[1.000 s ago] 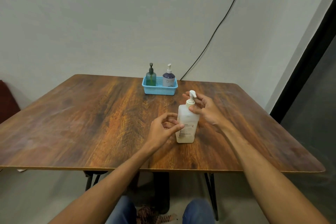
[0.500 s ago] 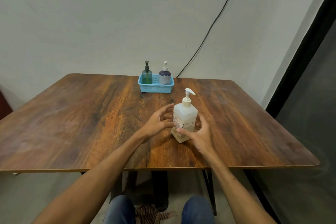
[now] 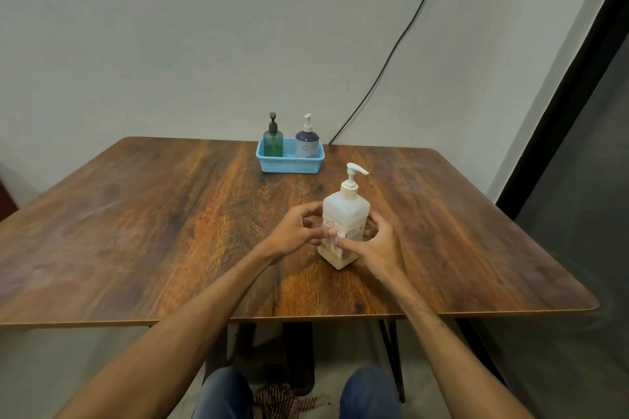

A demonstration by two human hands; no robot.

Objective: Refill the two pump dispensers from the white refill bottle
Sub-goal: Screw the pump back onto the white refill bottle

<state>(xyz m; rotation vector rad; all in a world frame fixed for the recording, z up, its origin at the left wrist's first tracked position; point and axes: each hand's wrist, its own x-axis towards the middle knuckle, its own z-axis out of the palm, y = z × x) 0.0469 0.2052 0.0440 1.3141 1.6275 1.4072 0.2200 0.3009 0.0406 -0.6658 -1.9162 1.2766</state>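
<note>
I see a white refill bottle (image 3: 344, 221) with a cream-tinged base and a white pump. The tabletop (image 3: 153, 214) is brown wood grain streaked orange. The basket (image 3: 289, 165) is light blue mesh. One dispenser (image 3: 273, 143) is translucent green with a dark pump; the other dispenser (image 3: 307, 143) is dark purple above a pale dotted band, with a white pump.

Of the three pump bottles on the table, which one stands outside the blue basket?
The white refill bottle, standing between both hands near the table's front; the green dispenser and purple dispenser sit inside the basket.
</note>
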